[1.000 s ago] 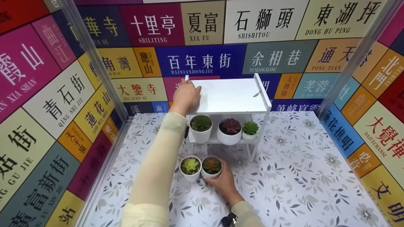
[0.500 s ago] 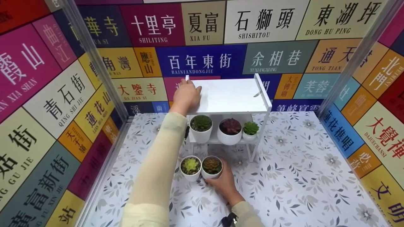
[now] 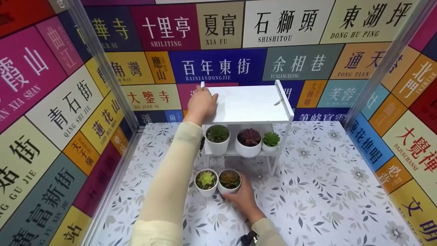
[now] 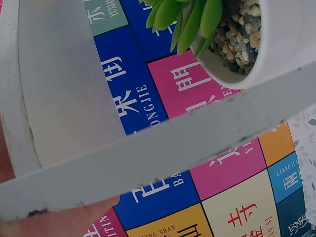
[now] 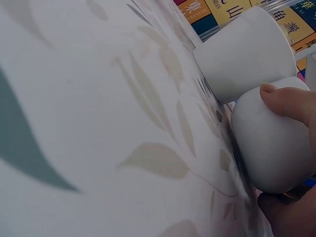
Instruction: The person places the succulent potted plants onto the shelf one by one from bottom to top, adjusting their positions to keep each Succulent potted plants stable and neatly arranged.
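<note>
A white two-tier plant shelf (image 3: 251,102) stands at the middle back. My left hand (image 3: 201,104) grips the left end of its top board; in the left wrist view part of that hand (image 4: 64,219) shows behind the white side frame (image 4: 148,155). On the floral surface before the shelf, my right hand (image 3: 244,198) holds a small white pot with a brownish succulent (image 3: 229,179), thumb and fingers round its side. This pot (image 5: 271,138) touches the neighbouring white pot (image 5: 247,54), which holds a yellow-green succulent (image 3: 206,179).
On the lower tier stand a dark green succulent pot (image 3: 217,145), a purple-red succulent pot (image 3: 248,147) and a small bright green one (image 3: 270,140). The floral cloth (image 3: 324,191) spreads around. Sign-printed panels (image 3: 218,65) wall the back and sides.
</note>
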Action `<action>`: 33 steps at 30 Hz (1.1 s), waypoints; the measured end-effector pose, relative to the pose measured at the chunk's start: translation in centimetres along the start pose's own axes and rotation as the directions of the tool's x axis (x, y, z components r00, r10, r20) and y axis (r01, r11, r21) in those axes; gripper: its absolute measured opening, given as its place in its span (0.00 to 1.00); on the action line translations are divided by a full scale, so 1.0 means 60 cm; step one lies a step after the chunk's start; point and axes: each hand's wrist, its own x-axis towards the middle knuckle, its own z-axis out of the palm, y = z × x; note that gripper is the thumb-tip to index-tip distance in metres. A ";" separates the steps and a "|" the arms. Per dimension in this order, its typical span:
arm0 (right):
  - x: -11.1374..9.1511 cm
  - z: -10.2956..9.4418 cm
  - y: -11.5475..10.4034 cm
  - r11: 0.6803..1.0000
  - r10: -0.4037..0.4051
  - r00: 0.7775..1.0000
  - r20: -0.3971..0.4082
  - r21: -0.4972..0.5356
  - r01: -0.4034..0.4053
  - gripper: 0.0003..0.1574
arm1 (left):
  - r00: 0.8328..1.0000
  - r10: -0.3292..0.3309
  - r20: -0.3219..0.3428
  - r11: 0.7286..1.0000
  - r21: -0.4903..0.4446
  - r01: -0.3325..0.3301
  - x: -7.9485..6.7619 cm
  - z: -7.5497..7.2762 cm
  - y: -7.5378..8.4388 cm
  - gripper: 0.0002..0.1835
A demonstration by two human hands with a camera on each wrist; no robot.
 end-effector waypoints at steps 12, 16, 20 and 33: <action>0.002 -0.015 -0.028 0.997 0.025 1.000 -0.011 -0.073 -0.025 0.68 | 1.000 0.007 0.017 1.000 0.002 -0.007 0.002 -0.002 0.002 0.41; 0.005 -0.020 -0.039 0.996 0.017 1.000 -0.021 -0.086 -0.019 0.69 | 1.000 0.003 0.026 1.000 -0.009 -0.002 0.000 -0.004 0.002 0.42; 0.005 -0.025 -0.048 0.996 -0.009 1.000 -0.030 -0.087 0.006 0.68 | 1.000 0.016 0.004 1.000 -0.012 -0.016 -0.001 -0.004 0.001 0.41; 0.006 -0.033 -0.064 0.991 -0.060 0.996 -0.068 -0.126 0.051 0.69 | 1.000 0.018 0.007 1.000 0.003 -0.018 -0.001 -0.003 -0.001 0.41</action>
